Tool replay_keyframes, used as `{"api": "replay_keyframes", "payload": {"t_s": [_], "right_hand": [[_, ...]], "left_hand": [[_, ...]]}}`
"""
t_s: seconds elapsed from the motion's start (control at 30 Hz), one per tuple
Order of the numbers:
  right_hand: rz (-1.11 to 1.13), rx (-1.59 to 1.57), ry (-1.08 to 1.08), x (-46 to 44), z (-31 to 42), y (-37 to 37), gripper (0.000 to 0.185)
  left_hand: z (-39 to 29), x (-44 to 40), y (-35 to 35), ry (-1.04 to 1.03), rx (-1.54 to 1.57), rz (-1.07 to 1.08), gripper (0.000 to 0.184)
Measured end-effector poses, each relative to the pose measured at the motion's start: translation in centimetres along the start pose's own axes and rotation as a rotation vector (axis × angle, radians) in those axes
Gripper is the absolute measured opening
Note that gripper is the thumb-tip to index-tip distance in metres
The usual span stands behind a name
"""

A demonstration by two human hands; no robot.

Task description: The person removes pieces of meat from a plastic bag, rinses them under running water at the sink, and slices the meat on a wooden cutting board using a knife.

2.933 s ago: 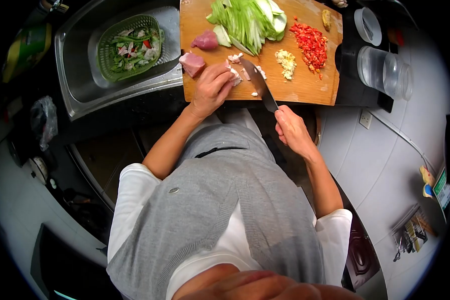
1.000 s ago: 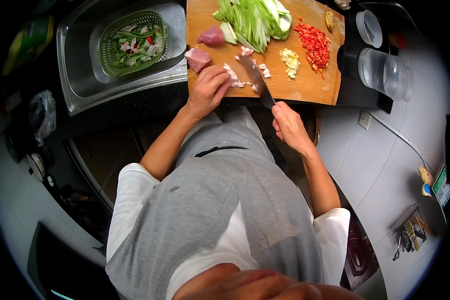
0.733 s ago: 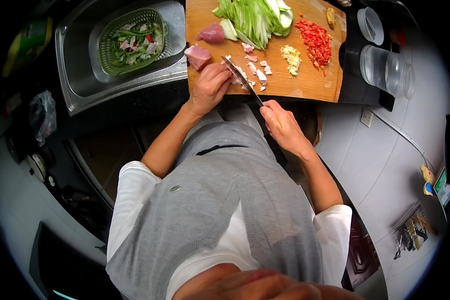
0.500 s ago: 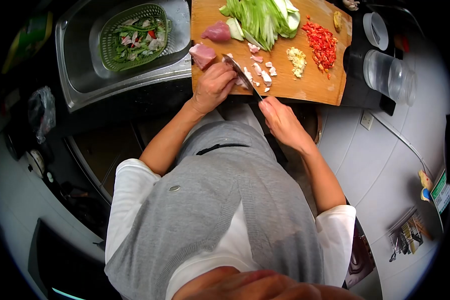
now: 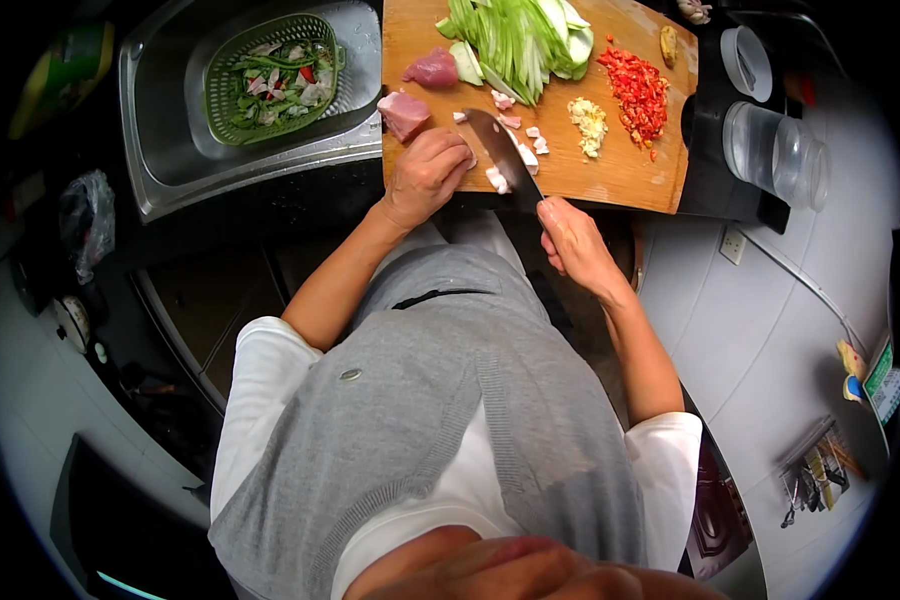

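Note:
My right hand [image 5: 574, 240] is wrapped round the handle of a kitchen knife [image 5: 503, 148], whose broad blade slants up to the left over the wooden cutting board [image 5: 635, 180]. Beside the blade, the curled fingers of my left hand [image 5: 430, 175] are closed on a small piece of pale meat [image 5: 472, 160], mostly hidden by the fingertips. Bits of pale, fatty meat [image 5: 498, 180] lie around the blade, some partly behind it. Above my left hand sits a pink chunk of meat [image 5: 405, 115], with a darker piece of meat [image 5: 432, 68] farther back.
Sliced green vegetable [image 5: 520, 45], minced garlic [image 5: 589, 125], chopped red chili [image 5: 638, 95] and a ginger piece [image 5: 668, 45] are on the board. At left, a green basket [image 5: 215, 85] of vegetable scraps stands in the sink [image 5: 150, 150]. Clear containers [image 5: 760, 145] are at right.
The knife has swung away from my left fingers to the right, its blade now turned flatter to view. My right hand moved slightly right and down; my left hand stays put.

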State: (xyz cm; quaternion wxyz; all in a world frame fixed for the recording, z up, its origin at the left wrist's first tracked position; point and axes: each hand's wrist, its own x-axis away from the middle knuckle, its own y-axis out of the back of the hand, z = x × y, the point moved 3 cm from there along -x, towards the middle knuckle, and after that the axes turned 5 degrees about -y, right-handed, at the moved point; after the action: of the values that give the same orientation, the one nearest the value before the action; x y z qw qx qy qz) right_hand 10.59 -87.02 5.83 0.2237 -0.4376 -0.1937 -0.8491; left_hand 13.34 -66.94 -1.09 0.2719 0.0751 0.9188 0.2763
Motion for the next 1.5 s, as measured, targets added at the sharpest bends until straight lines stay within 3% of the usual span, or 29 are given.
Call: {"api": "replay_keyframes", "payload": {"t_s": [0.17, 0.27, 0.33, 0.57, 0.67, 0.73, 0.97, 1.03, 1.5], "right_hand": [[0.000, -0.023, 0.065, -1.8, 1.0, -0.5, 0.033], [0.016, 0.016, 0.084, -2.1, 1.2, -0.6, 0.031], [-0.018, 0.108, 0.155, -2.2, 1.4, -0.4, 0.038], [-0.023, 0.101, 0.386, -3.4, 3.7, -1.1, 0.032], [-0.033, 0.140, 0.339, -2.5, 2.4, -0.7, 0.032], [0.026, -0.081, -0.041, -0.7, 0.7, 0.2, 0.033], [-0.058, -0.139, 0.037, 1.4, -0.1, 1.7, 0.038], [-0.064, -0.116, 0.043, 1.4, -0.1, 1.4, 0.038], [-0.006, 0.143, 0.059, 1.9, -0.8, -0.5, 0.038]], "left_hand": [[-1.4, -0.6, 0.6, 0.060, 0.078, 0.046, 0.017], [-1.5, -0.5, -0.1, -0.023, 0.033, -0.022, 0.017], [-1.4, -0.4, -1.0, -0.084, -0.080, 0.062, 0.016], [-1.5, -0.3, -1.3, -0.083, -0.131, 0.092, 0.014], [-1.2, -0.2, -1.3, -0.071, -0.137, 0.104, 0.014], [-1.3, -0.2, -1.3, -0.062, -0.127, 0.085, 0.015], [-1.1, 0.1, -1.4, -0.041, -0.098, 0.077, 0.018], [-1.5, -0.4, -0.4, 0.081, 0.081, -0.041, 0.023], [-0.6, 1.0, 0.8, 0.015, -0.011, 0.059, 0.021]]}}
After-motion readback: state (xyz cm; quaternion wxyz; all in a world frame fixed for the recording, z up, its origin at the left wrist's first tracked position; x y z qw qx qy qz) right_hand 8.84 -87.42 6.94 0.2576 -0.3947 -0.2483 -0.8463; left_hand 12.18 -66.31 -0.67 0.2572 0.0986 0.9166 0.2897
